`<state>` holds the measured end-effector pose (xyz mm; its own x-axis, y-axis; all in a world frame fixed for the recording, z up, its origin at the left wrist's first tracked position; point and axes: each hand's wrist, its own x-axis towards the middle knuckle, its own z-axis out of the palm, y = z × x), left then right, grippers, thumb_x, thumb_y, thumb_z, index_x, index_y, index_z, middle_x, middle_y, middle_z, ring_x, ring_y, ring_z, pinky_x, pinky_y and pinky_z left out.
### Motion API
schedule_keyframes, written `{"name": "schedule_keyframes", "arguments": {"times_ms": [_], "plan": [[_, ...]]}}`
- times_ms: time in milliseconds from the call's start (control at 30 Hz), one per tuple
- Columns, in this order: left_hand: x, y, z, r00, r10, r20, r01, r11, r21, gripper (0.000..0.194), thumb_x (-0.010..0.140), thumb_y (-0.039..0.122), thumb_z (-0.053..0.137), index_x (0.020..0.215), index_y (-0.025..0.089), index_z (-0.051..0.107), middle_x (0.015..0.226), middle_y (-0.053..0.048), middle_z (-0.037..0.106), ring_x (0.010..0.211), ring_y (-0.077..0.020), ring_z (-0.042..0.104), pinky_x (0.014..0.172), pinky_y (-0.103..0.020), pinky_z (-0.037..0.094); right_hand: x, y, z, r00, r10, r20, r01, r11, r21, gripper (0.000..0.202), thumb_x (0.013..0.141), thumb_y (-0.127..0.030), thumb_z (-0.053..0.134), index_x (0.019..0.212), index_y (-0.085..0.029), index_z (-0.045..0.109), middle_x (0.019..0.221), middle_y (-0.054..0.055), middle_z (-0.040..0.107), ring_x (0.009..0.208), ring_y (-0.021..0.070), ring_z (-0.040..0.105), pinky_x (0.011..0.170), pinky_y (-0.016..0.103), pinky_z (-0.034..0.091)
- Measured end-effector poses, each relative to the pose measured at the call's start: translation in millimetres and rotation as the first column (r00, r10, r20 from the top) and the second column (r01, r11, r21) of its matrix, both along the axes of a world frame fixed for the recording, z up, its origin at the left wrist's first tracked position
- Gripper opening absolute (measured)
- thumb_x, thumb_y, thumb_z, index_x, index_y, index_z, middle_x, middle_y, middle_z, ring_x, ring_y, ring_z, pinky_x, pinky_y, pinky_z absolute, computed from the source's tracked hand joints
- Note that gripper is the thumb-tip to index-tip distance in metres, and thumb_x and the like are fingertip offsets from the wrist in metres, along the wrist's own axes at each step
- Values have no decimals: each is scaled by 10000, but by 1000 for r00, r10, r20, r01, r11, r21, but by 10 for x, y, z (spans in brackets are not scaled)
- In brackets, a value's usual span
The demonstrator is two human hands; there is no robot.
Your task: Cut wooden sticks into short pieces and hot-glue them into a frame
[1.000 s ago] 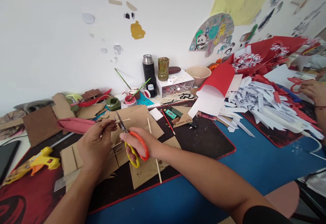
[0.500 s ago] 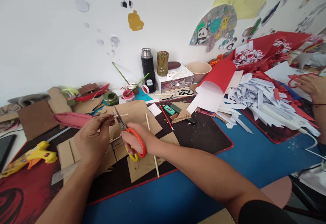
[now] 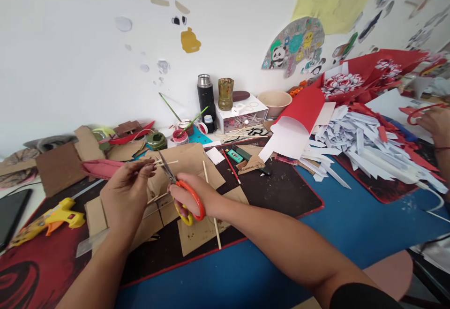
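Note:
My right hand grips a pair of scissors with red and yellow handles, fingers through the loops. The blades point up and left, parted around a thin wooden stick. Pinched between the thumb and fingers of my left hand, that stick pokes out to the right past the blades. Below the hands lie cardboard pieces on a dark mat with a red edge. A longer pale stick rests across the cardboard to the right of the scissors.
On the left lies a yellow glue gun. Paint pots, a black flask and a white box stand along the wall. At right are a heap of white paper strips and a co-worker's hand with red-handled scissors.
The whole view has shifted slightly, so things appear a little lower and mostly further right. Both hands keep their hold on the stick and scissors.

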<state>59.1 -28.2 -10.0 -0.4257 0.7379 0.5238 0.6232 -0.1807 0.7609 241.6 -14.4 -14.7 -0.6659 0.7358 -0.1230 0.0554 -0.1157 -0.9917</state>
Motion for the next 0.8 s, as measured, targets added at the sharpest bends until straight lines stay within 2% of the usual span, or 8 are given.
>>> {"name": "schedule_keyframes", "arguments": {"times_ms": [100, 167, 233, 300, 400, 567, 667, 800], "plan": [[-3, 4, 117, 966, 17, 257, -39, 996, 82, 225, 859, 386, 753, 938, 177, 778, 865, -52, 817, 715, -189, 760, 755, -348, 650, 5, 6, 8, 1000, 12, -16, -13, 1000, -26, 222, 1042, -344, 591, 882, -233, 484, 578, -76, 550, 438, 126, 571, 423, 207, 430], [-82, 18, 186, 954, 29, 300, -49, 997, 59, 222, 838, 371, 764, 939, 175, 784, 864, -50, 819, 747, -193, 769, 793, -351, 648, 8, 10, 22, 999, 9, -36, -11, 999, -53, 232, 1026, -368, 626, 893, -234, 491, 588, -79, 548, 434, 128, 572, 416, 210, 437], [-215, 41, 230, 975, 57, 213, -44, 997, -62, 240, 826, 395, 752, 934, 187, 806, 830, -45, 824, 747, -201, 770, 766, -332, 632, 11, 17, 40, 999, -3, -43, 0, 997, -73, 234, 1016, -384, 643, 906, -232, 503, 603, -81, 547, 433, 124, 570, 414, 209, 443], [-359, 71, 247, 997, 73, -4, -72, 974, -215, 260, 829, 455, 716, 842, 214, 813, 721, -35, 805, 685, -216, 755, 640, -295, 577, 17, 27, 54, 999, -21, -41, 17, 997, -79, 224, 1019, -386, 637, 918, -228, 514, 618, -82, 549, 433, 115, 562, 421, 205, 453], [-486, 111, 219, 966, -109, -232, 10, 920, -391, 310, 799, 533, 676, 730, 258, 802, 631, -24, 779, 568, -215, 708, 497, -266, 456, 30, 42, 56, 998, -32, -46, 29, 998, -60, 206, 1031, -377, 615, 929, -223, 522, 635, -77, 558, 440, 108, 562, 429, 200, 461], [-441, 122, 130, 856, -481, -190, 307, 768, -563, 290, 795, 537, 659, 788, 295, 818, 794, -33, 842, 686, -245, 762, 643, -298, 554, 46, 44, 31, 999, -5, -33, 4, 1000, -22, 230, 1032, -376, 616, 903, -236, 487, 623, -72, 565, 446, 126, 572, 413, 211, 460], [-426, 99, 145, 839, -530, -124, 386, 740, -551, 315, 796, 529, 716, 964, 294, 838, 960, -56, 864, 821, -260, 787, 741, -309, 592, 47, 41, 24, 1000, 0, -4, -1, 1000, -13, 242, 1040, -380, 612, 896, -239, 477, 621, -71, 570, 455, 127, 583, 417, 207, 457], [-453, 70, 192, 879, -471, -76, 387, 798, -462, 471, 824, 611, 734, 1167, 294, 801, 1048, -78, 855, 895, -274, 786, 771, -339, 611, 49, 42, 36, 1000, -1, 25, 1, 1000, 23, 202, 1072, -344, 542, 907, -239, 491, 637, -64, 574, 459, 126, 593, 422, 206, 453]]}}
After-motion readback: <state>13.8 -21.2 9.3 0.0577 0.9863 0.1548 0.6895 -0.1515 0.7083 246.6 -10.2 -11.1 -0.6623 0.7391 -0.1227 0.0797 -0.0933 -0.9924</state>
